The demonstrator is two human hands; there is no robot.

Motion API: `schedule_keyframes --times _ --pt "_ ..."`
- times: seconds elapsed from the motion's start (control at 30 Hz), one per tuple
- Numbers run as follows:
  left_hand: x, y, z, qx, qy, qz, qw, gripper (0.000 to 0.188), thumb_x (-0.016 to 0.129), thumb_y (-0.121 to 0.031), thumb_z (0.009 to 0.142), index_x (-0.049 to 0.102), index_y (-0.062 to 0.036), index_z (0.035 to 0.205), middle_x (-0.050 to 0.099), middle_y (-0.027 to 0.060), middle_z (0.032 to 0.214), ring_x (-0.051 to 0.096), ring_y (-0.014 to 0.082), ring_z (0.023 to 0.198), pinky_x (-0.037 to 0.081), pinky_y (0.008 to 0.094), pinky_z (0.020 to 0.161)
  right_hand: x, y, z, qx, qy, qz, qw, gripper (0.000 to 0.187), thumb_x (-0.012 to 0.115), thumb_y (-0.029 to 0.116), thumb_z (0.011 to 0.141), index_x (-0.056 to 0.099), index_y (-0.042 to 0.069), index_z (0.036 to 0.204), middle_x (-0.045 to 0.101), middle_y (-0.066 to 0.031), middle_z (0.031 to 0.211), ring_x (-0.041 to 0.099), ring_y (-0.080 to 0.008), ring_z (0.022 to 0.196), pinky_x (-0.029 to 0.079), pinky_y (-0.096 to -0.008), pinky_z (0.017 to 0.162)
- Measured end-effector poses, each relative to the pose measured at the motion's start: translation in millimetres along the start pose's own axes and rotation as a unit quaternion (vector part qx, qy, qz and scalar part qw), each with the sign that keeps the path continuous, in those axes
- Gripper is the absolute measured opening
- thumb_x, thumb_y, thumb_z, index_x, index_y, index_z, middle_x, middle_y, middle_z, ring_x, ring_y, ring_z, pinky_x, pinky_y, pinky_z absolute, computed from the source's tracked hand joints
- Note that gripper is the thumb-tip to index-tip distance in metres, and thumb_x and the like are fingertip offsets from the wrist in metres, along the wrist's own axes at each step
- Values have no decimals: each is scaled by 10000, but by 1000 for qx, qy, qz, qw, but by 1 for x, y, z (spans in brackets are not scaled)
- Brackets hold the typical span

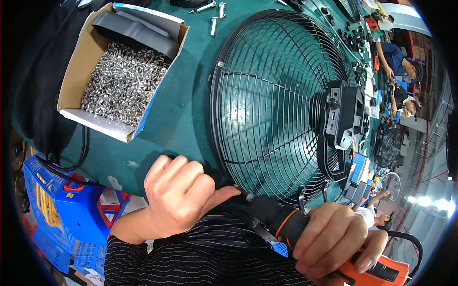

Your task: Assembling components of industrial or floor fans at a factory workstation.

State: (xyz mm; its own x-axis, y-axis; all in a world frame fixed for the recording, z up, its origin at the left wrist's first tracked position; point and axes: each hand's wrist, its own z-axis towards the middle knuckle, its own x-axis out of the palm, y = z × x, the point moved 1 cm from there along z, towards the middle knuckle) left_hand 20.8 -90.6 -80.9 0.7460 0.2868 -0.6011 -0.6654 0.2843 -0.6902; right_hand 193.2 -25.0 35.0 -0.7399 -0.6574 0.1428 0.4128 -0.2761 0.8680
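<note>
My right hand (334,238) grips an orange and black electric screwdriver (291,226), its tip at the near rim of a round black wire fan guard (267,119). Beside that tip is my left hand (179,195), fingers curled into the palm and thumb stretched toward the rim. What the curled fingers hold, if anything, is hidden. A small screw seems to sit by the thumb, too small to make out surely. The guard lies domed on the green table, with a black motor housing (341,117) at its middle. One silver screw (220,64) shows on its left rim.
A cardboard box (71,90) full of small screws (124,86) stands at left, with a black plastic part (136,31) in it. Several bolts (213,25) lie behind. Blue crates (71,214) stand lower left. A black cable (415,245) trails right. Other people work at far right.
</note>
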Motion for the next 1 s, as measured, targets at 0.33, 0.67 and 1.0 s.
schedule_keyframes --times 0.33,0.67,1.0 --pt "4 3 -4 -21 1 0 1000 449 830 -310 540 423 -125 575 349 7 594 394 199 537 241 344 512 -1 -2 16 74 46 -12 996 475 703 164 922 445 69 1308 611 -77 813 599 -155 649 537 -280 592" --pt "8 4 -6 -39 -13 -6 999 414 806 -346 586 454 -130 608 431 5 636 433 191 565 282 335 525 8 -4 14 67 26 -47 996 454 680 126 926 459 69 1318 601 -72 825 585 -155 616 529 -252 567" --pt "4 4 -9 -38 8 -22 999 375 783 -341 644 476 -126 626 438 21 655 459 194 594 306 339 551 6 -17 15 9 -51 -28 998 401 723 51 806 454 28 1103 596 -38 695 608 -107 519 543 -231 499"
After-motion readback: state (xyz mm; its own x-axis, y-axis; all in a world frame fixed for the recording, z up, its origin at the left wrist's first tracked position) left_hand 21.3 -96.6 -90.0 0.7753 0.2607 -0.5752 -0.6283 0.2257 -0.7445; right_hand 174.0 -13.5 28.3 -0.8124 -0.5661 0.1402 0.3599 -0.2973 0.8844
